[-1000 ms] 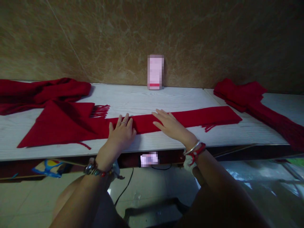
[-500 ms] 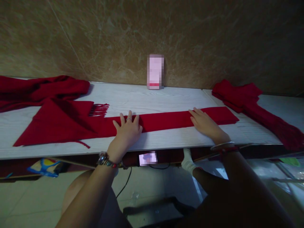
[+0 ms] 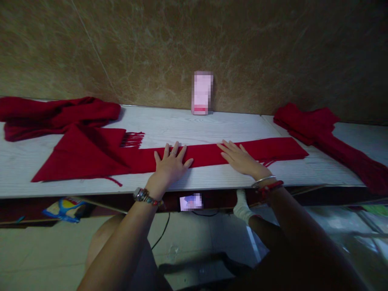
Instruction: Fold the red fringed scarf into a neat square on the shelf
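- Lowest down, pale floor tiles (image 3: 39, 258) are showing beneath the person, and a thin dark cable (image 3: 162, 232) is curving above them.
- A foot in a white sock (image 3: 241, 206) is pointing toward the tabletop's front edge, just below it.
- Under that same edge, a blue-trimmed packet (image 3: 65, 212) is lying at the left, while a small lit screen (image 3: 190, 203), partly blurred out, is glowing near the middle.
- A beaded bracelet (image 3: 150, 199) is circling the left wrist; a silver bangle (image 3: 263, 181) and a red band (image 3: 269, 187) are sitting on the right one.
- The left hand (image 3: 170, 165) is resting palm down on the red scarf (image 3: 206, 155), fingers fanned wide, flattening against the cloth and gripping nothing.
- The right hand (image 3: 239, 159) is lying likewise farther right, fingers extended, open and without hold of anything.
- The scarf is stretching across the white tabletop (image 3: 169, 125), narrow and folded at the right, widening into a folded triangle at the left, where its fringe (image 3: 133, 139) is spreading.
- Behind, two more red cloths are lying bunched: one at the left (image 3: 60, 115), one at the right (image 3: 309, 123).
- Farthest back, a blurred pink object (image 3: 202, 93) is standing against the brown marbled wall (image 3: 151, 48).
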Motion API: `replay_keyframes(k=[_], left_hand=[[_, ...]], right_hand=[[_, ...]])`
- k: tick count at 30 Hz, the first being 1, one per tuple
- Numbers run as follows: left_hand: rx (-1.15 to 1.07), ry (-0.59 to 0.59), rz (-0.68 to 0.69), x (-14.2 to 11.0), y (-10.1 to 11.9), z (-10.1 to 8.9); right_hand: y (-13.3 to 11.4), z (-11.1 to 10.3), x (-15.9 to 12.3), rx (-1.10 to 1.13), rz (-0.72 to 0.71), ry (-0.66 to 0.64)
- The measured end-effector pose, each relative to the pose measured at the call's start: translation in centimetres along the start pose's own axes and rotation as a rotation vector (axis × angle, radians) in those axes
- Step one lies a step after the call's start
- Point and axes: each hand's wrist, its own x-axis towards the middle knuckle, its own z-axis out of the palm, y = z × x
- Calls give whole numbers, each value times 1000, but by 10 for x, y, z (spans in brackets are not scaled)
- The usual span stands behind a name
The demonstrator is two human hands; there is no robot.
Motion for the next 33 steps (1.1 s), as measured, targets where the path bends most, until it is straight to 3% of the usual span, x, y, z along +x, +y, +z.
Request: replay_keyframes(k=[5, 9, 13, 17, 19, 21, 24, 29, 33], left_hand=[[-2, -24, -70, -1, 0, -1], [-12, -21, -94, 1, 2, -1], [-25, 36, -72, 5, 7, 1], [-21, 161, 109, 8, 17, 7], [-5, 152, 151, 8, 21, 9], [23, 92, 144, 7, 23, 9], [50, 11, 122, 6, 22, 5], [63, -24, 111, 6, 20, 1], [54, -40, 107, 7, 20, 1]], right_hand=[[59, -14, -22, -139, 256, -79], [76, -20, -26, -177, 326, -73], [44, -19, -14, -117, 202, 36], [-12, -10, 2, 11, -55, 8], [-29, -6, 7, 42, -151, 2], [-31, -3, 8, 21, -170, -7], [-5, -6, -1, -88, -98, -14], [77, -15, -28, -199, 140, -60], [139, -21, -45, -127, 388, -86]])
